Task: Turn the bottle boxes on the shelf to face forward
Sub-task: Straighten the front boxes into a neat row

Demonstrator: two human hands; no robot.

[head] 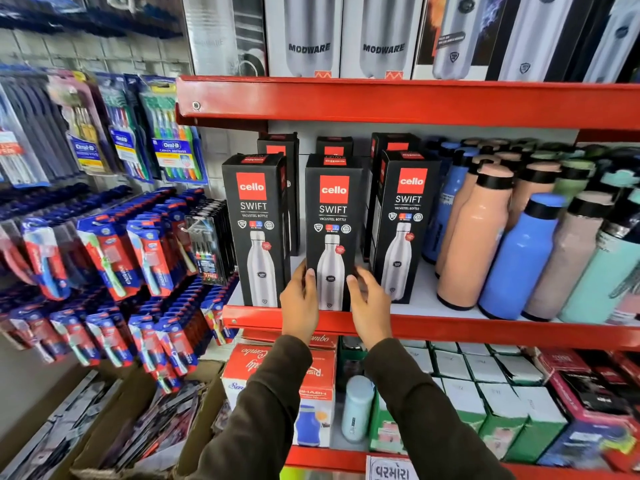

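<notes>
Three black Cello Swift bottle boxes stand in a front row on the red-edged shelf (450, 329), printed fronts toward me: the left box (256, 230), the middle box (332, 216) and the right box (403, 223), which is angled slightly. More black boxes (277, 147) stand behind them. My left hand (299, 304) grips the lower left edge of the middle box and my right hand (369, 306) grips its lower right edge. The box's bottom corners are hidden by my fingers.
Loose peach, blue and mint bottles (519, 251) crowd the shelf's right side. Toothbrush packs (114, 251) hang on the wall at left. Modware boxes (311, 36) fill the shelf above. Cartons and boxes (485, 386) sit on the shelf below.
</notes>
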